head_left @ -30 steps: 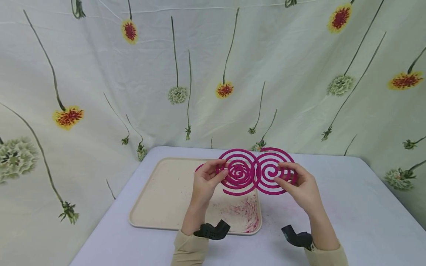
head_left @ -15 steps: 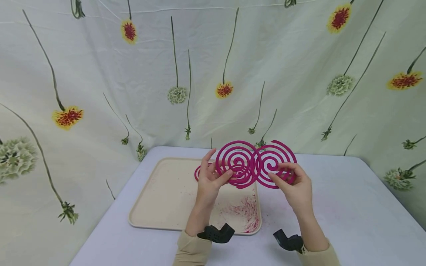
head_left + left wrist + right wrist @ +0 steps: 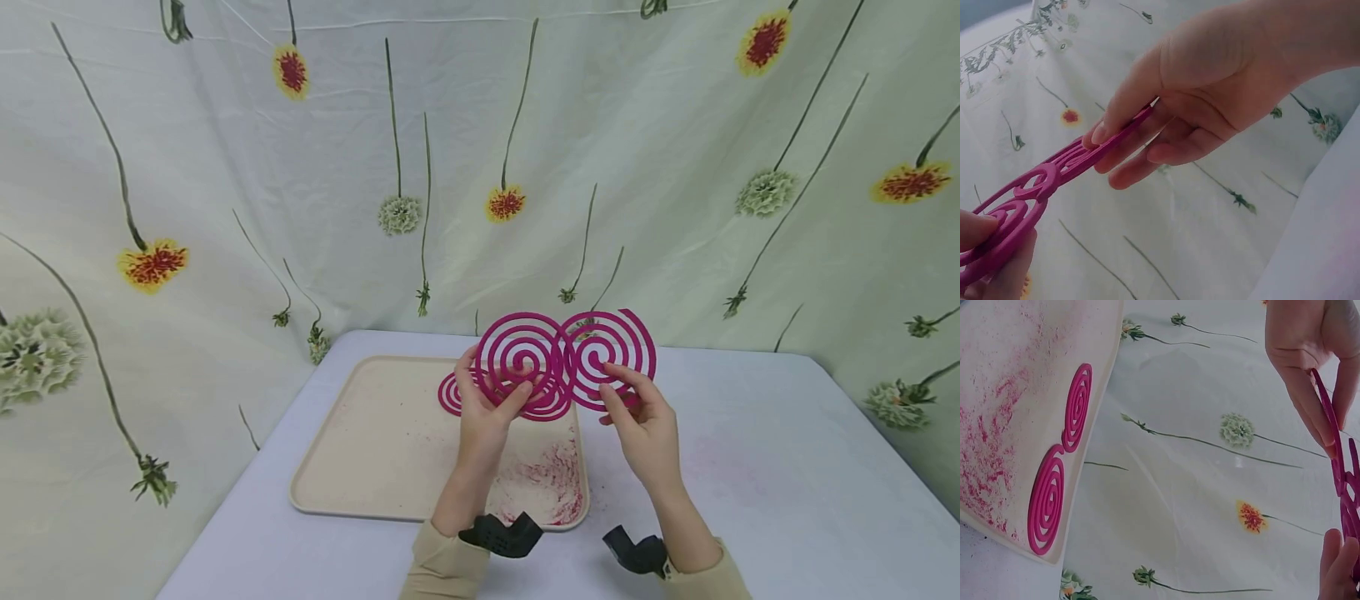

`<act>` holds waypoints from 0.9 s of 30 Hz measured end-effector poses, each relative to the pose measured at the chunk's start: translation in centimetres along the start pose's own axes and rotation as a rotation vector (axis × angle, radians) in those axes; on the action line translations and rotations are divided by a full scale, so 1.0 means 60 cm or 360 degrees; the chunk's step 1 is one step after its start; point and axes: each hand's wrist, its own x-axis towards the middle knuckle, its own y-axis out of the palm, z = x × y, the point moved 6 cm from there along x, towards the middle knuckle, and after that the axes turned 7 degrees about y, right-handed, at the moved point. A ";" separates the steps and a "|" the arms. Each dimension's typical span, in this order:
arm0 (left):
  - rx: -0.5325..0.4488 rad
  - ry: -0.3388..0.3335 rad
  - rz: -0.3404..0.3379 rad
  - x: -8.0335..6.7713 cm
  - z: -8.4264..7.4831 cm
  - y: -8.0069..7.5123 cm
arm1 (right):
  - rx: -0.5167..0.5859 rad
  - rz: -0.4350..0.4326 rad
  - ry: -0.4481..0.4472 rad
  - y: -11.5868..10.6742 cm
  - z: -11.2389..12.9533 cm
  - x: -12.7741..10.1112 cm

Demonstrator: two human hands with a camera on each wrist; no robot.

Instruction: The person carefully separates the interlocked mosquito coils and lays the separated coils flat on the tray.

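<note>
Fabric printed with long-stemmed yellow and pale green flowers (image 3: pixel 507 202) hangs as a backdrop behind a table (image 3: pixel 787 475) covered in pale lavender cloth. On the table's left half lies a beige tray (image 3: pixel 360 450), its near right corner dusted with pink powder (image 3: pixel 551 483); two more pink coils (image 3: pixel 1060 469) lie flat at the tray's far edge. Above the tray's far right corner, both hands hold up a pair of joined magenta spiral coils (image 3: pixel 562 360), upright and facing the person. The left hand (image 3: pixel 487 408) pinches the left spiral between thumb and fingers; the right hand (image 3: pixel 645 421) pinches the right spiral's lower edge likewise. Black wrist cameras (image 3: pixel 501 533) sit at beige sleeves (image 3: pixel 442 575).
</note>
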 end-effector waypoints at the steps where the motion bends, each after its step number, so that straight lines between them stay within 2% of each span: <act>1: 0.0006 0.0006 0.0006 0.000 0.000 0.000 | -0.0009 0.0020 -0.0006 -0.001 -0.003 0.001; 5: 0.0014 0.0005 0.0045 0.001 -0.001 0.000 | -0.0089 0.0048 0.0040 -0.013 -0.020 0.008; 10: 0.0105 0.0037 0.0069 0.001 -0.005 -0.001 | -0.0198 0.0079 0.0112 -0.030 -0.028 0.016; 15: 0.0224 0.0106 0.0145 0.003 -0.009 -0.005 | -0.0207 0.0196 0.0132 -0.039 -0.025 0.021; 21: 0.0331 0.0111 0.0286 0.006 -0.017 -0.016 | -0.0174 0.0352 0.0187 -0.049 -0.029 0.024; 27: 0.0326 0.0102 0.0402 0.008 -0.020 -0.028 | -0.0189 0.0554 0.0247 -0.055 -0.031 0.021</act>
